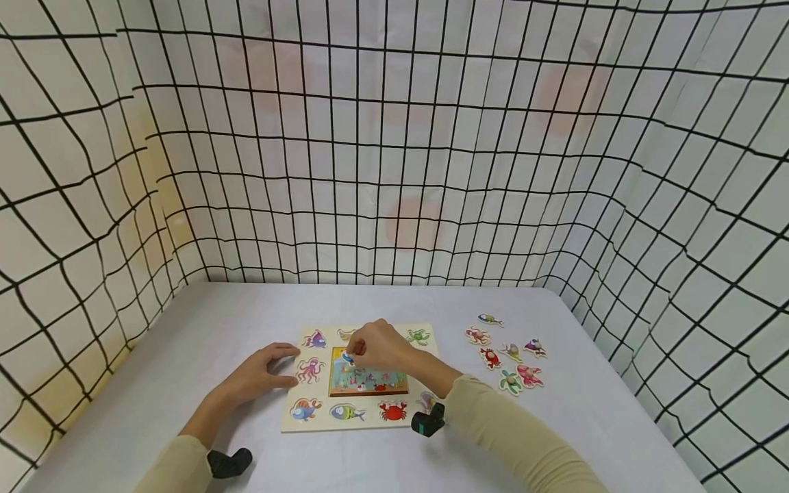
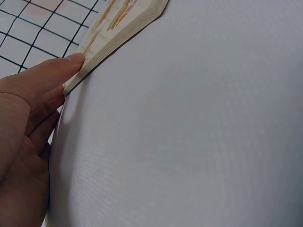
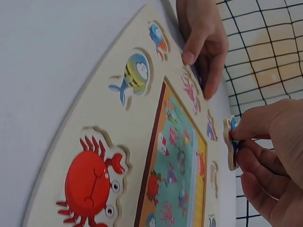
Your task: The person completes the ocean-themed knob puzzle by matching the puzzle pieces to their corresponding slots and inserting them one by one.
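Note:
A pale wooden puzzle board (image 1: 316,392) lies on the table, with sea-animal pictures around a framed aquarium scene (image 1: 376,381). At the board's left edge rests my left hand (image 1: 259,373); in the left wrist view its thumb (image 2: 71,64) touches the edge, other fingers lower beside it. My right hand (image 1: 377,346) pinches a small wooden puzzle piece (image 3: 229,144) with blue on it between thumb and fingertips, above the upper left of the scene. The piece appears nearly edge-on in the right wrist view, so its animal is mostly hidden. Near that hand, the recessed crab picture (image 3: 87,184) shows.
Right of the board lie several loose pieces, among them a red crab (image 1: 490,358), a green turtle (image 1: 510,382), a pink fish (image 1: 529,375) and a striped fish (image 1: 490,320). Black grid netting (image 1: 394,144) over white walls encloses the table's back and sides.

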`<state>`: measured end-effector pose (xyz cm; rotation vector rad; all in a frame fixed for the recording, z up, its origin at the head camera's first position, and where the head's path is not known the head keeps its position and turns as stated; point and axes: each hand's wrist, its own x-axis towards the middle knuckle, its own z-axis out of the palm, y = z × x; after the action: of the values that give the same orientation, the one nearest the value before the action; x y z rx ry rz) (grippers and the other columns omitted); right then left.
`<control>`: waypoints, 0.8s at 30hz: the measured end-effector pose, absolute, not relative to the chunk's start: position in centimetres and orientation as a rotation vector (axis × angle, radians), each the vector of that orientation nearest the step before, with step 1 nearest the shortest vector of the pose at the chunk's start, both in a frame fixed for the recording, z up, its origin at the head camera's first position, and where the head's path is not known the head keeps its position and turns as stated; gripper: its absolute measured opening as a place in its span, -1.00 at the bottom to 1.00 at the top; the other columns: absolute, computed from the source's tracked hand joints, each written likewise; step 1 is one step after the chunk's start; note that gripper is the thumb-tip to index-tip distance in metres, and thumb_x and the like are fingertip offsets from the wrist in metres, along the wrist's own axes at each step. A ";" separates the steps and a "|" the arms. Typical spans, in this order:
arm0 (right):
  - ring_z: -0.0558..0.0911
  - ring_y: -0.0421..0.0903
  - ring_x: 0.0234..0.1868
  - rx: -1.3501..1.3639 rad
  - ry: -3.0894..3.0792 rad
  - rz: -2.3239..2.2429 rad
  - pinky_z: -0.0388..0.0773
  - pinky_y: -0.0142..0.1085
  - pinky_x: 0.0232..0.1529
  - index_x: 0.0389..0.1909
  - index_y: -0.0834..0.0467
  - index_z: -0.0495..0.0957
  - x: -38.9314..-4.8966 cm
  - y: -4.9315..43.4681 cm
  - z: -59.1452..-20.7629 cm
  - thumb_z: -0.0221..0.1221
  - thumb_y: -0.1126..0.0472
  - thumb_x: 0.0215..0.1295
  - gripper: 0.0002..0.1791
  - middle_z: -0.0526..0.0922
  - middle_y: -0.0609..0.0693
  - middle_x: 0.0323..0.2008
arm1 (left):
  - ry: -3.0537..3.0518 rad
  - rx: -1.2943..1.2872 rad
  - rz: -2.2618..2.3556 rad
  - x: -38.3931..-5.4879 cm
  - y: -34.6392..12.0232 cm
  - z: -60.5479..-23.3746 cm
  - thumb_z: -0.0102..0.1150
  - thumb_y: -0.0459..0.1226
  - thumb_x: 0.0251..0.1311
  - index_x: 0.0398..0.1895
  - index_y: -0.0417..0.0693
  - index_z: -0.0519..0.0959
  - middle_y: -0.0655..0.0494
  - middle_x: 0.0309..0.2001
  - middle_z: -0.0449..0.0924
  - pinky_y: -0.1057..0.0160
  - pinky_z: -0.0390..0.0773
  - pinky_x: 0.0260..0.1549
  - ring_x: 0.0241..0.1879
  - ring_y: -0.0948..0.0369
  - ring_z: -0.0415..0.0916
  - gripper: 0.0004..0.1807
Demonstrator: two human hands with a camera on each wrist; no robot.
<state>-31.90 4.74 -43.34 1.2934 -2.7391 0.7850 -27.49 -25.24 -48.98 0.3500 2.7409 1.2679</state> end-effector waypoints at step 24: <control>0.51 -0.49 -0.41 1.447 -2.764 0.728 0.46 -0.62 -0.26 -0.30 0.01 0.80 -29.1 0.1 -44.8 0.38 0.22 0.28 -0.95 0.63 -0.38 -0.46 | 2.750 0.394 1.251 -27.9 -25.5 -49.1 0.55 -0.10 0.13 0.33 -0.15 0.56 -0.22 0.40 0.39 -0.37 0.10 0.40 0.47 -0.28 0.15 -0.29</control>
<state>-29.07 0.09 -44.78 1.4470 -2.7637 0.7275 -27.87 -25.53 -49.11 0.3942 2.7499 1.2508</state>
